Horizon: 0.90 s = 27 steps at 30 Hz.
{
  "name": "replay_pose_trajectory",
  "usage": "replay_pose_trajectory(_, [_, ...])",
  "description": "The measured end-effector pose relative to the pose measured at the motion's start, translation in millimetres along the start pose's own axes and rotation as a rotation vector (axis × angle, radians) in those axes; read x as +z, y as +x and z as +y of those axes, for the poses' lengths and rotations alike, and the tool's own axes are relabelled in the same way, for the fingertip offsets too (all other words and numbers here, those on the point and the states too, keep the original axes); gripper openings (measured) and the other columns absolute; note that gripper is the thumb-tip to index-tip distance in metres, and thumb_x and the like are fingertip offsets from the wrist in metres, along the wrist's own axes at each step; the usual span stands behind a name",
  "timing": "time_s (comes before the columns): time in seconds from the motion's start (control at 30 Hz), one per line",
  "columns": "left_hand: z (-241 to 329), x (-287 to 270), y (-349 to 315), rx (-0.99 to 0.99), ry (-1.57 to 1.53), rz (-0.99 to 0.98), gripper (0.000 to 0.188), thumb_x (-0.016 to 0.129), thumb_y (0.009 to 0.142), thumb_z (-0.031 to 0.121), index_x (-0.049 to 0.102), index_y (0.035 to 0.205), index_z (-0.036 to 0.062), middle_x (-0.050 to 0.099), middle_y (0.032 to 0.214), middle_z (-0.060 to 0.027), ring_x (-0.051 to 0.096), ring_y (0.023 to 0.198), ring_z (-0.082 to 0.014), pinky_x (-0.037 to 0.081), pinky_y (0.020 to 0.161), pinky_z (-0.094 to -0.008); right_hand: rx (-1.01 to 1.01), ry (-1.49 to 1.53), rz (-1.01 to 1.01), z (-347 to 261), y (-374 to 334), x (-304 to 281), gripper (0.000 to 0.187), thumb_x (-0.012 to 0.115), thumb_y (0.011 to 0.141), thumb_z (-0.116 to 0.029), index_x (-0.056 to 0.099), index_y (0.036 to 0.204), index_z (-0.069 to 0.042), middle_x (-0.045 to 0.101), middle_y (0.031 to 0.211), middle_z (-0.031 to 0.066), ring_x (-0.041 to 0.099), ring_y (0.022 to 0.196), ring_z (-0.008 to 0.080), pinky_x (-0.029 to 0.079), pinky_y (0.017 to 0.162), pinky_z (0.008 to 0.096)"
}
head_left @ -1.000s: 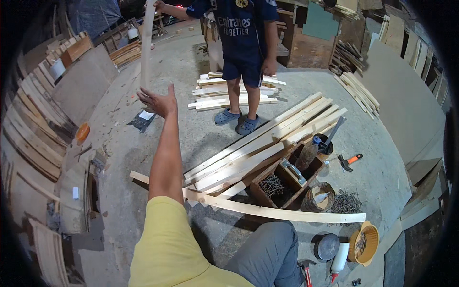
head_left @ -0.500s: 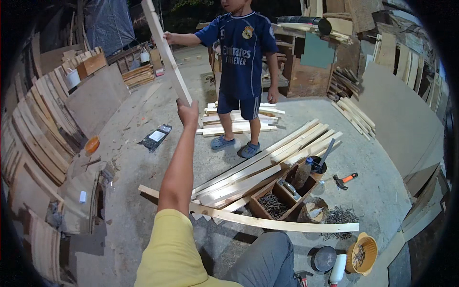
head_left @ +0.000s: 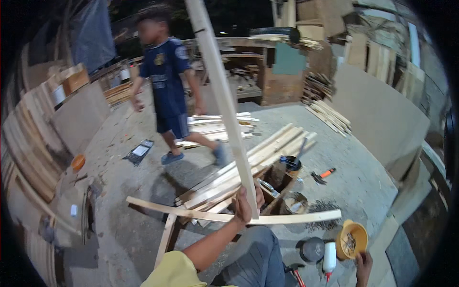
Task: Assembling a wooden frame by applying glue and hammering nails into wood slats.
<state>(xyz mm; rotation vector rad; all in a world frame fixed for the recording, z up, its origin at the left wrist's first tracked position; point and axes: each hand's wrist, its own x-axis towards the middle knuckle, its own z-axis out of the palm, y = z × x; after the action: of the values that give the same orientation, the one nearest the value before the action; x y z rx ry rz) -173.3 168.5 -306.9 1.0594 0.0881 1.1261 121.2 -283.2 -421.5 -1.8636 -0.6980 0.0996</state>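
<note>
My left hand (head_left: 246, 204) is closed around the lower end of a long pale wooden strip (head_left: 221, 91), which stands nearly upright and runs out past the top of the picture. Its foot is by another pale strip (head_left: 287, 219) lying crosswise in front of my knee. A short wooden piece (head_left: 166, 239) meets that crosswise strip at its left part. My right hand (head_left: 364, 268) is at the lower right, by the rim of a yellow plastic basket (head_left: 351, 229) with nails in it. Its fingers look slightly apart, and I see nothing in them.
Another person (head_left: 167, 81) in dark blue walks at the left. Beyond the crosswise strip lie stacked strips (head_left: 239, 174) and a wooden toolbox (head_left: 282, 191). Around it are a hammer (head_left: 323, 176), loose nails (head_left: 322, 215), a white bottle (head_left: 330, 258) and a dark round object (head_left: 312, 249).
The other person has let go of the strip and moved left. My left hand has brought it nearer and lower, to the right. My right hand has come into view.
</note>
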Motion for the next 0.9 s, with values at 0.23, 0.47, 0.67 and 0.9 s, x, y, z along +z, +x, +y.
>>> replay_pose_trajectory(0.23, [-64.6, 79.7, -113.1, -0.186, 0.315, -0.335, 0.043, 0.059, 0.099, 0.04, 0.053, 0.115, 0.0007, 0.056, 0.076, -0.0017, 0.048, 0.063, -0.0064, 0.039, 0.054, -0.0232, -0.102, 0.523, -0.158, -154.2, 3.2, 90.8, 0.052, 0.064, 0.096, -0.011, 0.043, 0.144, -0.007, 0.061, 0.117, 0.0076, 0.061, 0.103, 0.0185, 0.05, 0.091, 0.0325])
replay_pose_trajectory(0.47, [-101.0, 118.1, -196.2, -0.415, 0.544, -0.511, 0.037, 0.067, 0.097, 0.025, 0.051, 0.118, -0.0011, 0.065, 0.09, -0.0061, 0.059, 0.079, -0.0092, 0.05, 0.068, -0.026, -0.047, 0.768, -0.056, -179.2, -24.6, 94.7, 0.04, 0.046, 0.106, -0.028, 0.034, 0.14, -0.009, 0.062, 0.114, 0.0139, 0.065, 0.097, 0.0208, 0.054, 0.086, 0.0358])
replay_pose_trajectory(0.67, [-103.5, 122.6, -210.1, -0.526, 0.356, -0.745, 0.034, 0.059, 0.102, 0.023, 0.046, 0.123, -0.0014, 0.061, 0.108, -0.01, 0.06, 0.1, -0.0142, 0.048, 0.089, -0.0307, 0.123, 1.282, -0.137, -157.5, -27.6, 86.6, 0.055, 0.033, 0.106, -0.051, 0.039, 0.143, -0.01, 0.062, 0.087, 0.011, 0.062, 0.073, 0.0189, 0.052, 0.067, 0.0322])
replay_pose_trajectory(0.9, [-100.3, 127.0, -213.1, -0.688, 0.326, -0.866, 0.04, 0.062, 0.1, 0.023, 0.048, 0.129, -0.0015, 0.063, 0.113, -0.0105, 0.062, 0.109, -0.0167, 0.049, 0.096, -0.0329, 0.289, 1.248, -0.15, -138.8, -25.5, 89.1, 0.068, 0.026, 0.103, -0.063, 0.043, 0.144, -0.011, 0.051, 0.063, 0.0062, 0.049, 0.044, 0.0174, 0.043, 0.046, 0.03])
